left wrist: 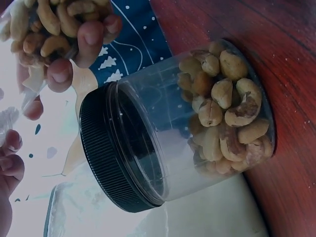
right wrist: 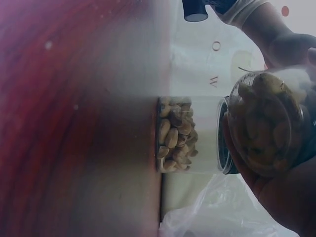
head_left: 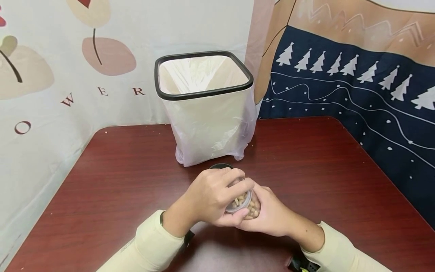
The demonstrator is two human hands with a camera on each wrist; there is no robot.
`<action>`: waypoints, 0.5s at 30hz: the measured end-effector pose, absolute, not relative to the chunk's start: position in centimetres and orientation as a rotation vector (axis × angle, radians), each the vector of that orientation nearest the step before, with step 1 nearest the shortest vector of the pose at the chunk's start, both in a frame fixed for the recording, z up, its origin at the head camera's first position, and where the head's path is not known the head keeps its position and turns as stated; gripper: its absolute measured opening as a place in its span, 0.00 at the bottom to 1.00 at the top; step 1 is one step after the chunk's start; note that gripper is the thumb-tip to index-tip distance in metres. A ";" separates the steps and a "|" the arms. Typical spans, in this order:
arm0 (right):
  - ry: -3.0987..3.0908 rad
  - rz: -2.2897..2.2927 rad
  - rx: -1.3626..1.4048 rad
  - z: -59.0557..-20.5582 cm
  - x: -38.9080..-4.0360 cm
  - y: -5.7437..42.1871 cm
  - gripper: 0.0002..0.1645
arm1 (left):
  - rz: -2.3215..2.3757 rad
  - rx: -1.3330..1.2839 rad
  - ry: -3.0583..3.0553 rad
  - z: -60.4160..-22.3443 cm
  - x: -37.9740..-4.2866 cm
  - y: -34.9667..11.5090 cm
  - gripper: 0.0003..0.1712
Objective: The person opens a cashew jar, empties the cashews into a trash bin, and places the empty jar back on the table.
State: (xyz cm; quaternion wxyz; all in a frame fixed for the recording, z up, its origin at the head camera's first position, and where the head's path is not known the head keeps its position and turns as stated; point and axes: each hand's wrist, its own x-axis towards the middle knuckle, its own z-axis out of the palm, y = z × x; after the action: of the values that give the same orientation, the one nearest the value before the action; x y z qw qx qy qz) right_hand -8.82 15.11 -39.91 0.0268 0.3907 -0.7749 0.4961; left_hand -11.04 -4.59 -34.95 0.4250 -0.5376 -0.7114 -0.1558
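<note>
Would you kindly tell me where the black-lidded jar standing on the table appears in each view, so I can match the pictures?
Head: black-lidded jar near centre, only its top showing beyond the left hand.
Left wrist: jar sideways across the centre, lid to the left.
Right wrist: jar sideways, just right of centre, lid end partly hidden by the right hand.
Shared landmark: the pale bin.

Held jar (head_left: 254,209): clear. Standing jar (left wrist: 170,118): clear, lid (left wrist: 116,148) black. Cashews (left wrist: 210,113) tan, patched darker brown. Tabletop (head_left: 119,170) red-brown, dark-grained. Waste bin (head_left: 204,124) cream, rim (head_left: 204,94) black; liner (head_left: 249,117) pale lilac. Sleeves (head_left: 149,241) pale cream. Left-hand backdrop (head_left: 146,34) white: beige and dusty-pink plant shapes, dark-red letters. Right-hand backdrop (head_left: 299,88) navy: white firs, wavy lines, dots; tan above.
</note>
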 end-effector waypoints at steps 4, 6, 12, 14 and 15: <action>-2.393 1.537 1.146 -39.8 -8.8 14.9 0.35 | -0.404 -1.295 -1.809 -35.0 -11.0 -4.5 0.23; -2.396 1.528 1.122 -39.7 -8.8 14.9 0.36 | -0.416 -1.275 -1.819 -35.0 -11.0 -4.5 0.22; -2.410 1.491 1.077 -39.5 -8.9 14.9 0.37 | -0.437 -1.234 -1.845 -35.1 -11.1 -4.4 0.22; -2.419 1.488 1.065 -39.6 -8.9 14.9 0.38 | -0.442 -1.219 -1.854 -35.3 -11.1 -4.3 0.22; -2.424 1.485 1.057 -39.6 -8.9 14.9 0.38 | -0.445 -1.211 -1.860 -35.3 -11.1 -4.3 0.21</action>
State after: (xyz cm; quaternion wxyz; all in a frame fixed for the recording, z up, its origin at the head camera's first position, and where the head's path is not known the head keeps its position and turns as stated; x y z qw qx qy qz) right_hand -8.88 14.87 -39.59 0.0542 0.3481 -0.7981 0.4889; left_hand -11.11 -4.29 -35.33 0.4249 -0.4843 -0.7438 -0.1780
